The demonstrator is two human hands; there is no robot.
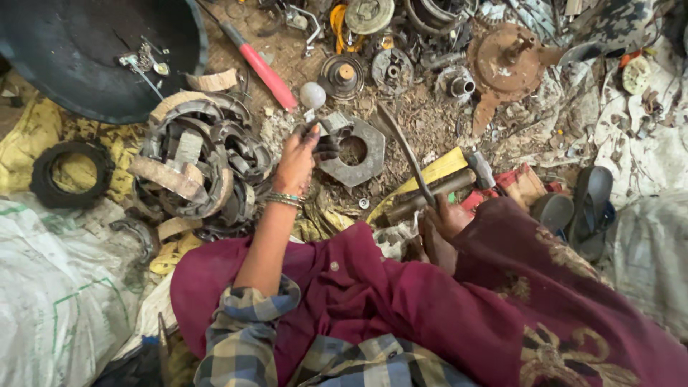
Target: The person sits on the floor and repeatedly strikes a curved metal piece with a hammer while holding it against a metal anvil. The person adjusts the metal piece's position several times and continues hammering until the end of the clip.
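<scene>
A single head-worn camera looks steeply down from above a seated person's lap, facing forward over maroon cloth (430,301) to the scrap-strewn ground (430,129) close beyond; both arms enter from the bottom edge, and no second view shares the scene.

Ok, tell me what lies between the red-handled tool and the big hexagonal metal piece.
In the head view, a small whitish ball lies between the red-handled tool and the hexagonal metal piece, just above the left hand.
</scene>
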